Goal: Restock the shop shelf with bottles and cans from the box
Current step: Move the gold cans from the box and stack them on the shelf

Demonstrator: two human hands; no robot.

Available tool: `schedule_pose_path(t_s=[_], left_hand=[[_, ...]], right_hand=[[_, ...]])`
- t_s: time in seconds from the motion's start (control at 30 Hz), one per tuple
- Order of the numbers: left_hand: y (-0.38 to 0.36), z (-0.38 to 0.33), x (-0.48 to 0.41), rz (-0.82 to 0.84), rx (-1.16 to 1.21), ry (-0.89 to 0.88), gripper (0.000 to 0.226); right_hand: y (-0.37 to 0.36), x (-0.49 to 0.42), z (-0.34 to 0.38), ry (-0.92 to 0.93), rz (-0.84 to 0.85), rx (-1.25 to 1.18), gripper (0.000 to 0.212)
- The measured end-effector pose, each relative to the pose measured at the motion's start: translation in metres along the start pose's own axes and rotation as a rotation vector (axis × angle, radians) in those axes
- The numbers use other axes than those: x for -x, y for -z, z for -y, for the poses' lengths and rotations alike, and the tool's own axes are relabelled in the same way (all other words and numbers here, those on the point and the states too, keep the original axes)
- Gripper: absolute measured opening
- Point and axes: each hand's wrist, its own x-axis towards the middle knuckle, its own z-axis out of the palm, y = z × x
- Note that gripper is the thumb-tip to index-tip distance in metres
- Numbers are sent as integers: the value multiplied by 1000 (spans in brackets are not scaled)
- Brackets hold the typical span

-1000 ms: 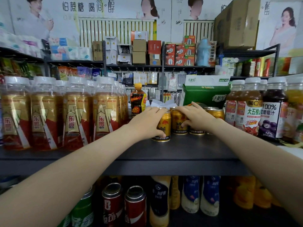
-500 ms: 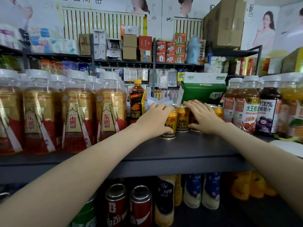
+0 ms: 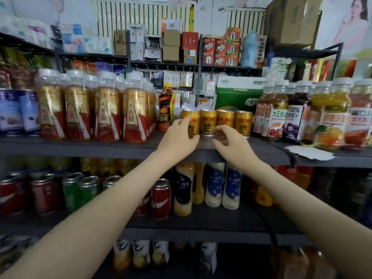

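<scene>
Several gold cans stand in a row on the dark shelf [image 3: 100, 147], between an orange-capped black bottle [image 3: 165, 111] and the juice bottles at the right. My left hand [image 3: 177, 138] grips the leftmost gold can [image 3: 193, 122], fingers on its left side and thumb at its base. My right hand [image 3: 229, 142] hovers at the shelf's front edge, just below the second gold can [image 3: 208, 121]. Its fingers are curled apart and hold nothing. Two more gold cans [image 3: 243, 122] stand free to the right.
Gold-and-red bottles [image 3: 104, 113] fill the shelf's left side, juice bottles [image 3: 296, 121] the right. A green and white carton [image 3: 239, 97] sits behind the cans. Red and green cans [image 3: 161, 196] and milk-drink bottles [image 3: 213, 184] stand on the lower shelf. Torn paper [image 3: 310, 153] lies at the right.
Both hands have drawn back toward the shelf's front edge. The right hand has come off the cans. The cans now stand in an even row, and the view has pulled back and down.
</scene>
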Motion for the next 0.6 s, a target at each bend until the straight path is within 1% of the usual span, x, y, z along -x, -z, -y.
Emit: schedule_pose_path(t_s=[0.07, 0.17, 0.23, 0.3, 0.37, 0.5, 0.6], left_hand=[[0, -3, 48, -56, 36, 45, 47], [4, -2, 130, -174, 61, 24, 33], [9, 7, 180, -197, 45, 47, 31], [13, 23, 227, -154, 8, 172, 34], [13, 45, 275, -71, -37, 338, 36], [19, 97, 367, 88, -119, 652, 41], [36, 130, 426, 166, -172, 817, 42]], right_hand=[[-8, 33, 20, -6, 10, -122, 28], [-27, 81, 52, 131, 12, -160, 25], [-44, 112, 75, 194, 51, -225, 26], [-68, 144, 96, 188, 176, -314, 27], [-99, 178, 115, 165, 352, -350, 28], [-166, 236, 147, 137, 640, -366, 30], [-216, 266, 179, 109, 809, -327, 35]])
